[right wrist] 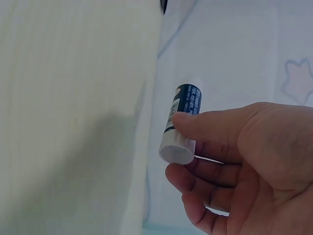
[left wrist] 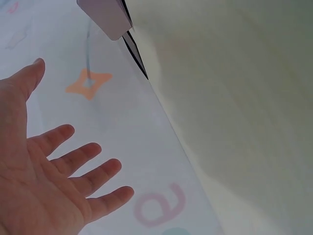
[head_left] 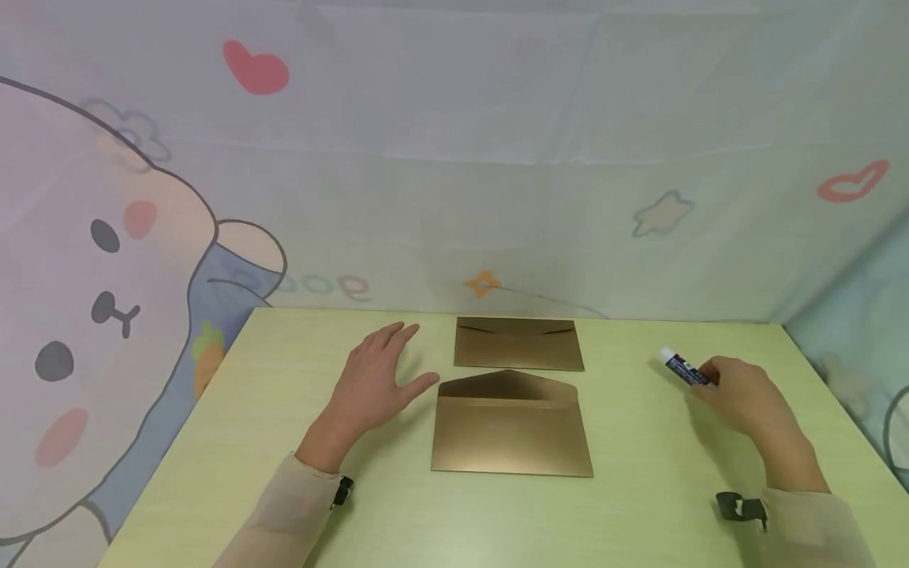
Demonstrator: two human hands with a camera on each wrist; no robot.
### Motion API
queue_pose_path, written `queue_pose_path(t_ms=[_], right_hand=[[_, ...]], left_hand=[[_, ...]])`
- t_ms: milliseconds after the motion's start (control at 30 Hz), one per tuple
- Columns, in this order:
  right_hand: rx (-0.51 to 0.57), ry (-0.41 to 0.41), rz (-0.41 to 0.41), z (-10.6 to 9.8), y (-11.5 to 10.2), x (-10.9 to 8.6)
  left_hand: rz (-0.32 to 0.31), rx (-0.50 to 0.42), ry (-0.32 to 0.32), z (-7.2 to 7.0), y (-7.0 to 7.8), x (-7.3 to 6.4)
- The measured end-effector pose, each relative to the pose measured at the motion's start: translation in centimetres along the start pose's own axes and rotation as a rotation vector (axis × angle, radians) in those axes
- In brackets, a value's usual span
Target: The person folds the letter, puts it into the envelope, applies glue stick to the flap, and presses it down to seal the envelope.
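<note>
My right hand (head_left: 744, 394) pinches a glue stick (head_left: 683, 368) with a dark label and a pale cap, held above the right side of the table. In the right wrist view the thumb and fingers grip the glue stick (right wrist: 187, 105) near its white end. Left of the envelopes, my left hand (head_left: 372, 383) hovers with fingers spread and nothing in it; the left wrist view shows its open palm (left wrist: 39, 191). The nearer gold envelope (head_left: 511, 438) lies with its flap (head_left: 507, 384) raised toward the back. Behind it lies a second gold envelope (head_left: 518, 347).
The pale yellow-green table (head_left: 639, 505) ends at a printed cloth (head_left: 454, 197) hanging behind it. More cloth hangs at the right side, where a dark cable (head_left: 889, 430) curves near the table edge. Black straps (head_left: 740, 507) sit at both wrists.
</note>
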State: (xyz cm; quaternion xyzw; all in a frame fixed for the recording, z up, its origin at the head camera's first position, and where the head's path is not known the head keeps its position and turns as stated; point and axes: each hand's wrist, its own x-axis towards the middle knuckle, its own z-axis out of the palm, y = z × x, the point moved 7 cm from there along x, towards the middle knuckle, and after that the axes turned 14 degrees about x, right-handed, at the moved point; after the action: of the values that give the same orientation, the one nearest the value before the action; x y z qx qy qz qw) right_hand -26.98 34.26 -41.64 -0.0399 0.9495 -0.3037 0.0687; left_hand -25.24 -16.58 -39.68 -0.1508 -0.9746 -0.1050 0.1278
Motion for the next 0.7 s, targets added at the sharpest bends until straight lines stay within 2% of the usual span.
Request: queue_pose_path(t_ms=[267, 400, 533, 700], right_hand=[[0.109, 0.072, -0.120, 0.2, -5.4, -0.5], [0.211, 0.085, -0.168, 0.9, -8.3, -0.3], [0.360, 0.081, -0.198, 2.3, -11.2, -0.1], [0.585, 0.035, -0.218, 5.0, -14.1, 0.2]], left_hand=[[0.014, -0.052, 0.038, -0.7, 0.6, 0.1], [0.006, -0.117, 0.023, -0.8, 1.3, 0.3], [-0.014, -0.205, 0.008, -0.9, 2.6, 0.7], [-0.035, -0.388, 0.005, -1.0, 5.1, 1.4]])
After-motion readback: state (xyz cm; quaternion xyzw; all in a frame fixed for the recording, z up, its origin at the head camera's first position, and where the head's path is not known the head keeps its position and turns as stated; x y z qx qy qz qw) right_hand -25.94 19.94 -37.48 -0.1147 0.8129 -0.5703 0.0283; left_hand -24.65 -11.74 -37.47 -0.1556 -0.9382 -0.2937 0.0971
